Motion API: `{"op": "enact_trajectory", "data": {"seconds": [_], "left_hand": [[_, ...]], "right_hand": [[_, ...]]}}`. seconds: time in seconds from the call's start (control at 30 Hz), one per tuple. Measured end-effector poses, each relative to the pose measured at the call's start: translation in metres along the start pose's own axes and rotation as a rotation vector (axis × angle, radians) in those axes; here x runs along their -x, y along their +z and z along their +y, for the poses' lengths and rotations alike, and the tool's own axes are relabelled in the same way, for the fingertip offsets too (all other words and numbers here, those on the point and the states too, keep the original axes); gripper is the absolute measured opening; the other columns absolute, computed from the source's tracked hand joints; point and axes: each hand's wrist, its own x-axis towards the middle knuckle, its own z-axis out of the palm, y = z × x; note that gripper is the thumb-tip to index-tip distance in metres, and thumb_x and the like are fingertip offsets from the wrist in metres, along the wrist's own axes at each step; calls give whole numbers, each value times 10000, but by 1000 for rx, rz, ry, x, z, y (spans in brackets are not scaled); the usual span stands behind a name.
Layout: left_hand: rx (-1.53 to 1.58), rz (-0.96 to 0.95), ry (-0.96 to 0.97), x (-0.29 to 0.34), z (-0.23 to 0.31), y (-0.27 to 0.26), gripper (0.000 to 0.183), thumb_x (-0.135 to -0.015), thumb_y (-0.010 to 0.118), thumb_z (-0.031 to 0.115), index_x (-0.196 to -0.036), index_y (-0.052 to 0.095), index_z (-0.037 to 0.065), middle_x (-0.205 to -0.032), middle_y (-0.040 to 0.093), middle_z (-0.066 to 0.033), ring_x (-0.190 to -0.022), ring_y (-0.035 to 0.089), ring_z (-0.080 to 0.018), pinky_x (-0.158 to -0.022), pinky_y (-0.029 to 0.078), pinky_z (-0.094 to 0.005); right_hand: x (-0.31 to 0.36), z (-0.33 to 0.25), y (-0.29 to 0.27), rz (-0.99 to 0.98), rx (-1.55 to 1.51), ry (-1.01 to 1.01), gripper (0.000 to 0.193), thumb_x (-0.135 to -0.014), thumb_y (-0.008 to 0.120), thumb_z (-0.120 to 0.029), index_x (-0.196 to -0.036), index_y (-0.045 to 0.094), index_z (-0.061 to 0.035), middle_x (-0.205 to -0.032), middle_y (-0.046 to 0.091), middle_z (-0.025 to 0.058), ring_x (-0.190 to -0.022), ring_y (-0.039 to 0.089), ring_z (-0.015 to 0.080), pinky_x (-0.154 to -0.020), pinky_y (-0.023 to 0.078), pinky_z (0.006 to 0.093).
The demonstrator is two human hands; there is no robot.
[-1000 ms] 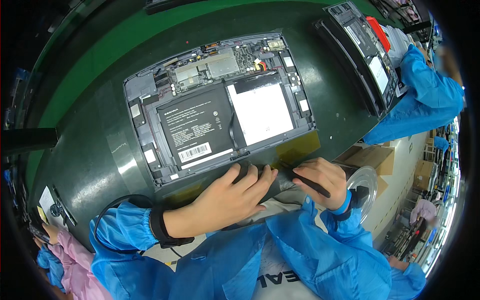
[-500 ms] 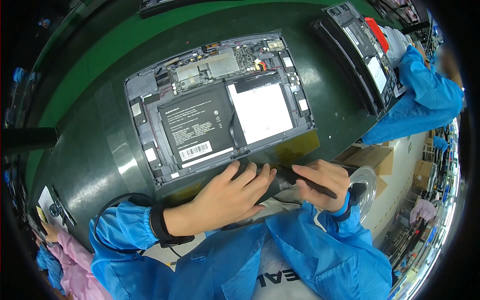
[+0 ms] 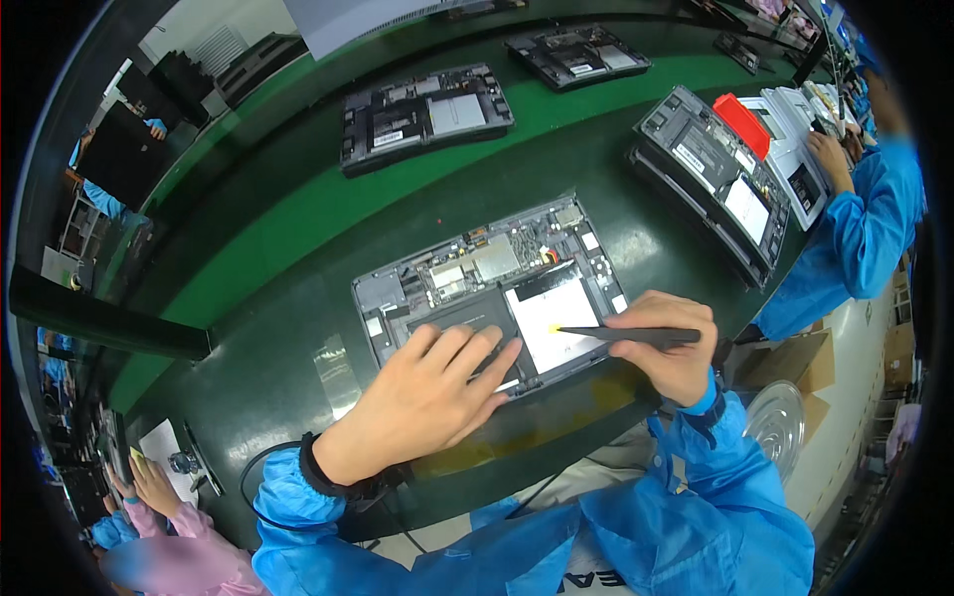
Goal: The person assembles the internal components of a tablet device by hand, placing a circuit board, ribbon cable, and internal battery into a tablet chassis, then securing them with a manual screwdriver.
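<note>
An opened, flat electronic device [image 3: 380,291] lies on the bench, its circuit board [image 3: 494,256] along the far side. My left hand [image 3: 422,402] has its fingers spread over the black battery [image 3: 475,314] in the device and hides much of it. Black tweezers [image 3: 636,335] are held by my right hand [image 3: 678,358] at the device's right side. Their tip points left, at a small yellow piece [image 3: 555,329] over the white rectangle [image 3: 547,303] beside the battery. Whether the tip grips that piece is too small to tell.
Two similar opened devices [image 3: 427,117] [image 3: 578,55] lie beyond, along a green strip [image 3: 298,233]. More stand stacked [image 3: 711,189] at the right, by a red tray [image 3: 742,125] and a co-worker's blue sleeve [image 3: 874,228]. A person in pink [image 3: 189,546] works at the lower left.
My left hand has gone from the device's near edge onto the battery. The tweezers in my right hand have moved up over the white rectangle, where a yellow piece now shows. The view has shifted.
</note>
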Motion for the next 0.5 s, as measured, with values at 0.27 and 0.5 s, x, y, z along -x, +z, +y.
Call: {"op": "enact_trajectory", "data": {"seconds": [0.27, 0.5], "left_hand": [[91, -14, 14, 5, -9, 3, 546, -877, 768, 340, -1348, 695, 74, -1242, 617, -44, -1008, 566, -212, -872, 456, -354], [50, -69, 57, 4, -11, 5, 565, -889, 746, 411, -1334, 701, 65, -1276, 634, -16, -998, 569, -186, -861, 452, -342]], "right_hand": [[-14, 7, 23, -101, 9, 114, 261, -780, 884, -13, -1034, 823, -3, -876, 785, 125, -782, 726, 222, -703, 534, 324], [-17, 8, 26, -181, 80, 137, 233, -789, 878, -25, -1016, 827, -15, -955, 806, 119, -816, 739, 249, -744, 560, 349]]}}
